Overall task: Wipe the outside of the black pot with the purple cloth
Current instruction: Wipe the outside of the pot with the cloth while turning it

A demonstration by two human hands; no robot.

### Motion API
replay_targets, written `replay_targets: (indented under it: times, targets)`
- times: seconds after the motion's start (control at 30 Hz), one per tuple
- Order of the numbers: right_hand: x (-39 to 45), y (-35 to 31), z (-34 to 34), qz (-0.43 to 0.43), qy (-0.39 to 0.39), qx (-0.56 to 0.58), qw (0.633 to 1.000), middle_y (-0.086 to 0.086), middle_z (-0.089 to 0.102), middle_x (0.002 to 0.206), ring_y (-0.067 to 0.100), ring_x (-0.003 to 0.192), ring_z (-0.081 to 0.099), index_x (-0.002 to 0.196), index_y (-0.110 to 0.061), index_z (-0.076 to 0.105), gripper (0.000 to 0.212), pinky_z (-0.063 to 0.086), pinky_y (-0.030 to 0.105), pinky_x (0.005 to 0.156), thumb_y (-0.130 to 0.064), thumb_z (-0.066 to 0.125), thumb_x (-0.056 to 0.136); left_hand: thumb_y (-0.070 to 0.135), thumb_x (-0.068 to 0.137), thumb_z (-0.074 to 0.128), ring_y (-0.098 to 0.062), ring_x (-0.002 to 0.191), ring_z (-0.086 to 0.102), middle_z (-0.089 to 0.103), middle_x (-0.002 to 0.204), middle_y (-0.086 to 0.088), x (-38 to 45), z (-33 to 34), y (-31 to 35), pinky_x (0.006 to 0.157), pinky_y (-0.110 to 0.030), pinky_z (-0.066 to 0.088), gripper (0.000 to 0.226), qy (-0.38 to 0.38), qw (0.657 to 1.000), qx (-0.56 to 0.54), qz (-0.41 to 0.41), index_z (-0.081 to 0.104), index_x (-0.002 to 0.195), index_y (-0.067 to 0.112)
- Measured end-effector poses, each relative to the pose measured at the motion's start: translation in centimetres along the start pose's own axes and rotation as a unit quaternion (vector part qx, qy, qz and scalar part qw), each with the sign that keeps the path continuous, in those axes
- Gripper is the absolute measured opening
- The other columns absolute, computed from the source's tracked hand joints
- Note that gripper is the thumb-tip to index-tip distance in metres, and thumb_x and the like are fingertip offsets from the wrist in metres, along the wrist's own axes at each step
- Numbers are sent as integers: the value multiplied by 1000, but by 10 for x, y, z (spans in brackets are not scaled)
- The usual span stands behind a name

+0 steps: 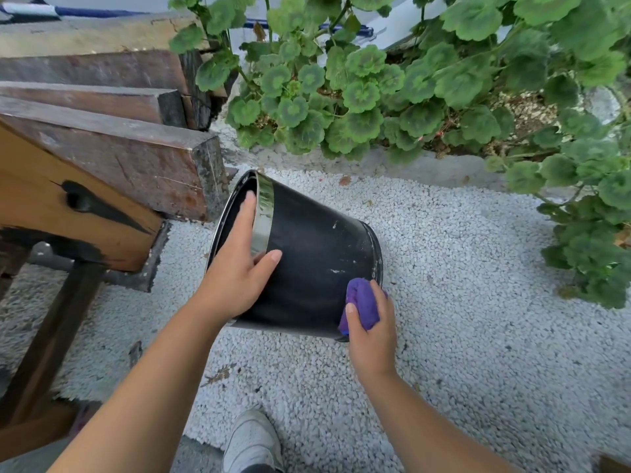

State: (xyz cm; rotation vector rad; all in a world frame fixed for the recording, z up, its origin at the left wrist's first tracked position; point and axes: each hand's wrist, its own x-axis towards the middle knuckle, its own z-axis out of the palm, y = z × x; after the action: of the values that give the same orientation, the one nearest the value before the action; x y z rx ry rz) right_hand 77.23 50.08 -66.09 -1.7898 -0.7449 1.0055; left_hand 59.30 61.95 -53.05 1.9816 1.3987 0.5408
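Observation:
The black pot [307, 254] is held tipped on its side above the gravel, its open mouth facing left and its base to the right. It has a shiny band near the rim and pale scuffs on its wall. My left hand [239, 264] grips the rim, fingers inside the mouth and thumb on the outer wall. My right hand [370, 331] holds the bunched purple cloth [360, 302] pressed against the pot's outer wall near the base, at the lower right.
White gravel [461, 302] covers the ground. Stacked wooden beams and a bench [102, 158] stand at the left, close to the pot's mouth. Leafy green plants [375, 90] fill the back and right. My white shoe [252, 442] is below.

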Motion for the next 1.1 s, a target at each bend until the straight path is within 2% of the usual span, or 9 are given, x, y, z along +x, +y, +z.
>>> replay_targets:
  times: [0.07, 0.2, 0.3, 0.4, 0.5, 0.63, 0.77, 0.9, 1.1]
  targets:
    - [12, -5, 2, 27, 38, 33, 998, -14, 44, 142, 6, 128, 45, 144, -31, 40, 53, 34, 26, 108, -28, 60, 95, 29, 98, 55, 2, 148, -4, -5, 162, 20, 8, 0, 4, 107, 0, 4, 81, 3, 994, 100, 33, 0, 157, 24]
    - [42, -14, -6, 119, 152, 111, 975, -5, 57, 135, 16, 115, 58, 141, -30, 45, 49, 40, 14, 85, -32, 59, 95, 41, 96, 52, -2, 149, -5, -4, 160, 15, 15, -3, 9, 112, -10, 0, 82, -7, 989, 145, 40, 3, 157, 18]
    - [58, -17, -9, 62, 87, 29, 994, -10, 56, 133, 17, 122, 55, 137, -32, 48, 45, 39, 25, 98, -35, 58, 94, 50, 93, 47, -4, 150, -5, -3, 162, 12, 14, -1, 16, 114, -12, 1, 85, -22, 990, 128, 46, 3, 157, 16]
    - [62, -19, -4, 48, 53, -30, 997, -6, 36, 155, 20, 135, 44, 144, -33, 39, 58, 33, 32, 106, -46, 58, 91, 57, 92, 42, -6, 151, -5, 0, 163, 8, 14, 4, 24, 116, -14, 2, 87, -34, 992, 113, 53, 4, 157, 13]
    - [51, -31, 8, 15, 42, -54, 998, -5, 24, 160, 20, 138, 39, 146, -33, 35, 64, 28, 25, 100, -44, 61, 89, 60, 91, 39, -10, 151, -4, 3, 164, 4, 14, 7, 26, 115, -13, 1, 89, -39, 989, 126, 71, 6, 156, 10]
    - [27, -67, 35, -65, -5, -15, 998, -3, 17, 163, 11, 146, 22, 149, -34, 33, 68, 10, -2, 99, -40, 64, 88, 69, 89, 35, -18, 152, 0, 7, 164, -5, 13, 6, 23, 119, -21, 5, 97, -54, 986, 127, 94, 9, 155, 3]
    - [5, -101, 64, -173, -75, -21, 982, 0, 10, 164, 17, 147, 23, 148, -39, 30, 66, 25, 23, 114, -41, 62, 90, 77, 87, 28, -19, 152, 1, 9, 164, -9, 12, 5, 20, 121, -27, 7, 102, -55, 990, 80, 97, 9, 154, 2]
    - [8, -100, 66, -186, -84, -15, 979, 3, 16, 163, 20, 147, 23, 146, -35, 40, 58, 26, 39, 117, -38, 59, 91, 77, 87, 28, -19, 152, 1, 10, 164, -9, 13, 3, 16, 121, -26, 7, 103, -55, 992, 68, 89, 9, 154, 1]
    - [48, -52, 42, -4, 56, -30, 998, 5, 27, 160, 25, 145, 28, 144, -27, 45, 54, 26, 49, 116, -38, 59, 93, 75, 88, 29, -14, 152, -1, 6, 165, -4, 9, -4, 4, 121, -27, 7, 100, -48, 992, 89, 73, 6, 155, 4]
